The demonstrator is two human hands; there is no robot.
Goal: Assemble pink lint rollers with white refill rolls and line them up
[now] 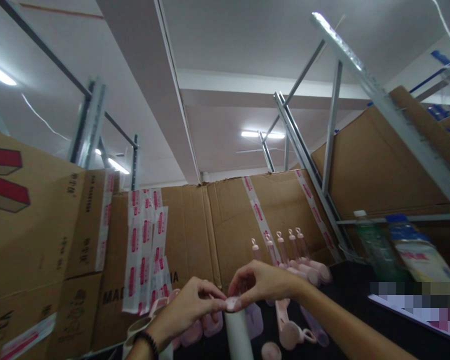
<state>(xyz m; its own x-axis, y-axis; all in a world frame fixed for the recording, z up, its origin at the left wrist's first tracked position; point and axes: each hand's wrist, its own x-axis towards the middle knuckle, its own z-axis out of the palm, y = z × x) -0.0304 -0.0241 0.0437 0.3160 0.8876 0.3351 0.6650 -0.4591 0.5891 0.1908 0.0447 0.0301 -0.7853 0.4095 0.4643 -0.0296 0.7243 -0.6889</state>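
Observation:
A pale, upright cylinder (238,335) stands at the bottom centre, with a small pink cap (231,303) at its top. From the left, the thumb and forefinger of my left hand (197,302) pinch the cap's edge. On the opposite side my right hand (262,282) grips the same cap between thumb and fingers. Just right of the cylinder lie a translucent purple piece (254,321), a pink scoop-like piece with a ring (289,334) and a round pink piece (271,351). Several pink parts (191,334) sit partly hidden behind my left hand.
Several pink tubes with looped tops (281,245) stand against the cardboard wall (228,220) at the back. Pink cylinders (318,270) lie before them. On the right are a green bottle (377,245) and a blue-lidded container (420,250). Tape strips (144,250) hang at left.

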